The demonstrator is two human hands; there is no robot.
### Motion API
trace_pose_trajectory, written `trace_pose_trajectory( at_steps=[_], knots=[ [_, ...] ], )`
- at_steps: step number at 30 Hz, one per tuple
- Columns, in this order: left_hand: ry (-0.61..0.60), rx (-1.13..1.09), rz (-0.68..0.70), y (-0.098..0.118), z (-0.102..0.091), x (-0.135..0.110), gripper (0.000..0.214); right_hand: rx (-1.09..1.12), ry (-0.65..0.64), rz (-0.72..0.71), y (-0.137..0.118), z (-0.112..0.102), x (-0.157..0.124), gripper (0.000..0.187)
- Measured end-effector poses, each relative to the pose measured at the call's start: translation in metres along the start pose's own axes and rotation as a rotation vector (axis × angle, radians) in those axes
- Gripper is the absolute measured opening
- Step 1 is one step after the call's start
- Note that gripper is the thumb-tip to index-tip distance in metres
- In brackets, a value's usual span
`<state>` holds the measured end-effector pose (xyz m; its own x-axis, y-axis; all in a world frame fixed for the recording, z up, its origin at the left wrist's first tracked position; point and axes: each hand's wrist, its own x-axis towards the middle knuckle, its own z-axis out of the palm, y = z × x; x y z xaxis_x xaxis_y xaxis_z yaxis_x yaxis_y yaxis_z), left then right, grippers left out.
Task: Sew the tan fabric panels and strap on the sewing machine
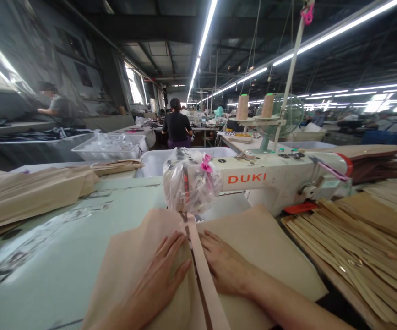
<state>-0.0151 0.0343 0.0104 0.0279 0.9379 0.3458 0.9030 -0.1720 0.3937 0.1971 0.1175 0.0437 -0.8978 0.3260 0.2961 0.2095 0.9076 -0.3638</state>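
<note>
A large beige sheet lies under the head of a sewing machine marked DUKI. Running lengthwise toward the needle area is a pale pinkish strip, with a dark line along its left side. My left hand rests flat on the sheet left of the strip, fingers stretched forward. On the other side, my right hand lies on the sheet against the strip's right edge, its fingertips partly hidden by the strip. Clear plastic with a pink tie wraps the machine head. The needle itself is hard to make out.
Beige pieces are stacked at left. Many long tan strips lie at right, near brown stacked pieces. White bins stand behind the table. Thread cones sit on a stand. A person in black sits further ahead.
</note>
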Motion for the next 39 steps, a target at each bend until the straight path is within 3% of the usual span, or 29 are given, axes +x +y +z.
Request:
trace_pose_trajectory(
  at_steps=[7, 25, 30, 39],
  knots=[
    [-0.111, 0.133, 0.113, 0.001, -0.007, -0.006, 0.058, -0.002, 0.021, 0.013, 0.0, 0.005, -0.001, 0.05],
    [-0.035, 0.239, 0.212, 0.001, -0.008, -0.011, 0.064, -0.07, 0.002, 0.011, 0.005, 0.007, -0.002, 0.044],
    [0.007, 0.193, 0.236, 0.003, -0.008, -0.011, 0.076, -0.02, 0.018, 0.017, 0.002, 0.004, -0.001, 0.046],
    [-0.024, 0.202, 0.213, -0.004, 0.0, -0.021, 0.079, -0.012, 0.012, 0.028, 0.0, 0.001, -0.001, 0.047]
  ],
)
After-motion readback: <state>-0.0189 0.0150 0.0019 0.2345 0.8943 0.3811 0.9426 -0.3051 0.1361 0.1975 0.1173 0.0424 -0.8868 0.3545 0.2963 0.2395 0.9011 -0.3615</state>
